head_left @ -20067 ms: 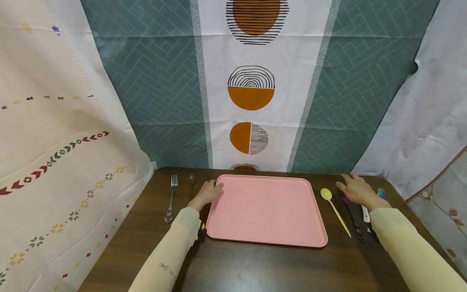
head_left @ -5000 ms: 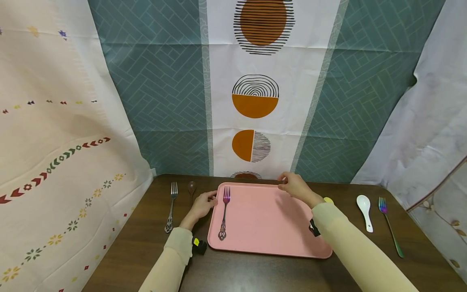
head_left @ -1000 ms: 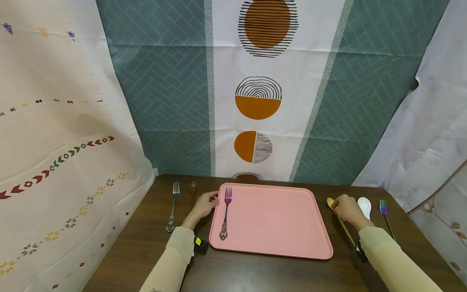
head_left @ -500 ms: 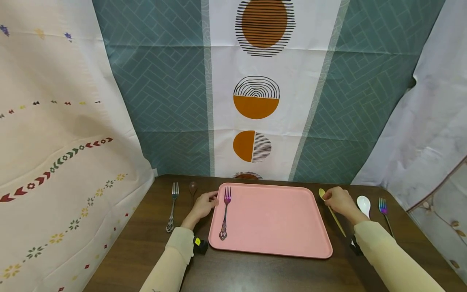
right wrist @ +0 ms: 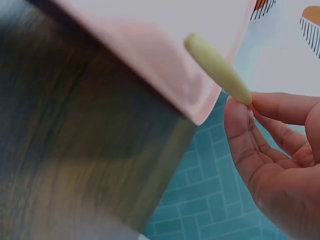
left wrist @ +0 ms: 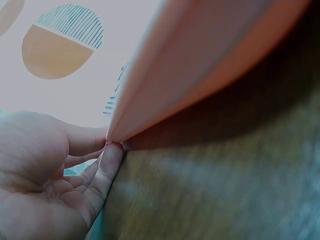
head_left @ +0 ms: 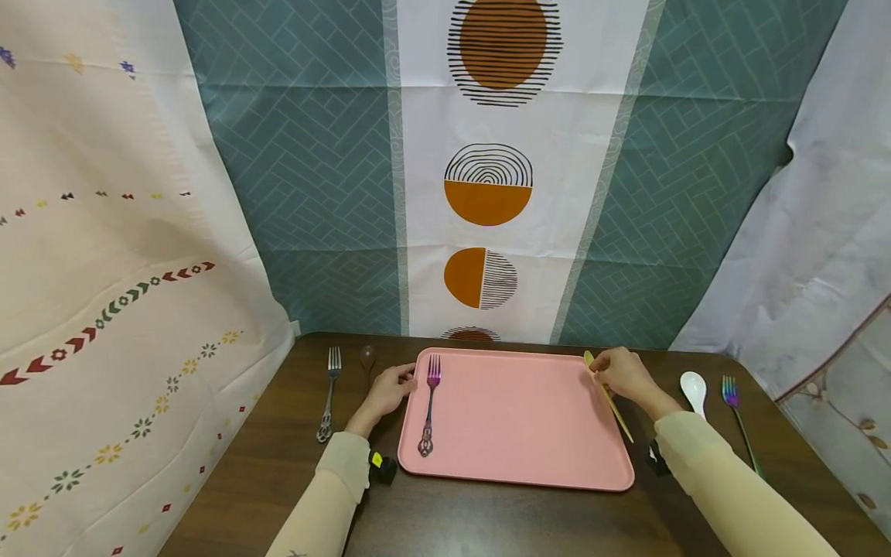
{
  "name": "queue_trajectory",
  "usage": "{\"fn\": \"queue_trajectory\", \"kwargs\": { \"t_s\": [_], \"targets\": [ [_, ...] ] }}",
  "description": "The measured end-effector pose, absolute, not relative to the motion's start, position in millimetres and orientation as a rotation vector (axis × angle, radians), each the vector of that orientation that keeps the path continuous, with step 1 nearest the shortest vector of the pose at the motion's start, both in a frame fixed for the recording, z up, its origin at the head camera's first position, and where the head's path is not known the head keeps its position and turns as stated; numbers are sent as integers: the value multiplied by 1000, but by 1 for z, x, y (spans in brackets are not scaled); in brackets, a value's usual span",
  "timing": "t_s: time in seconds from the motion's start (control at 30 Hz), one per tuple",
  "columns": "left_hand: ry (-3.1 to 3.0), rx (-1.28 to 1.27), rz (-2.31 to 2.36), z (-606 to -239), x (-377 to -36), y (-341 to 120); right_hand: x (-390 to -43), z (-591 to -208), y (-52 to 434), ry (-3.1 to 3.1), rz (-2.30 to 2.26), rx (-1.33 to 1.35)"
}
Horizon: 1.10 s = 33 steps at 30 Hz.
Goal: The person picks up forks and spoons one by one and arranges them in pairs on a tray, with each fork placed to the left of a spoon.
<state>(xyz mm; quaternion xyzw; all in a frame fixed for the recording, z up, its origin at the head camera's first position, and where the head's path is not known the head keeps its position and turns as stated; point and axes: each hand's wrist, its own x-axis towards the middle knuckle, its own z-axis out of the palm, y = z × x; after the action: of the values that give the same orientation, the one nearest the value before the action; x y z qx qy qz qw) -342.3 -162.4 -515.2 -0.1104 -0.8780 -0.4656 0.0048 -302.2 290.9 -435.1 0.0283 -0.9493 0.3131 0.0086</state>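
From where I stand I count three forks and three spoons around one pink tray (head_left: 518, 422) on the brown table (head_left: 480, 522). The person's right hand (head_left: 622, 373) has one yellow spoon (head_left: 616, 411) between thumb and fingertips, pinched near the bowl with no gap left. The spoon slants across the tray's right rim, its bowl by the far right corner; from here I can't be sure whether it touches the rim. The left hand (head_left: 387, 389) has its thumb and fingertips closed together on the tray's left edge, near the far corner.

One purple-tined fork (head_left: 428, 410) lies inside the tray along its left side, tines away from the person. Left of the tray are two pieces, a silver fork (head_left: 329, 398) and a brown spoon (head_left: 367, 357), the spoon partly behind the left hand. Two more lie at the right: a white spoon (head_left: 693, 388) and a rainbow-coloured fork (head_left: 732, 401). The hanging cloth (head_left: 299, 155) behind shows four round motifs.
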Motion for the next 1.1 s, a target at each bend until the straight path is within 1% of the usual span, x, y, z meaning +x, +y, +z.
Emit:
{"fn": "queue_trajectory", "kwargs": {
  "t_s": [0.23,0.4,1.1],
  "targets": [
    [-2759,-350,-1448,-515,-342,-163,-304,-433,279,-2974,952,158],
    [-2759,-347,-1461,-515,-342,-163,-305,-432,269,-2993,1005,155],
    [-2756,-348,-1465,-516,-342,-163,-314,-433,204,-3034,1093,225]
  ]
}}
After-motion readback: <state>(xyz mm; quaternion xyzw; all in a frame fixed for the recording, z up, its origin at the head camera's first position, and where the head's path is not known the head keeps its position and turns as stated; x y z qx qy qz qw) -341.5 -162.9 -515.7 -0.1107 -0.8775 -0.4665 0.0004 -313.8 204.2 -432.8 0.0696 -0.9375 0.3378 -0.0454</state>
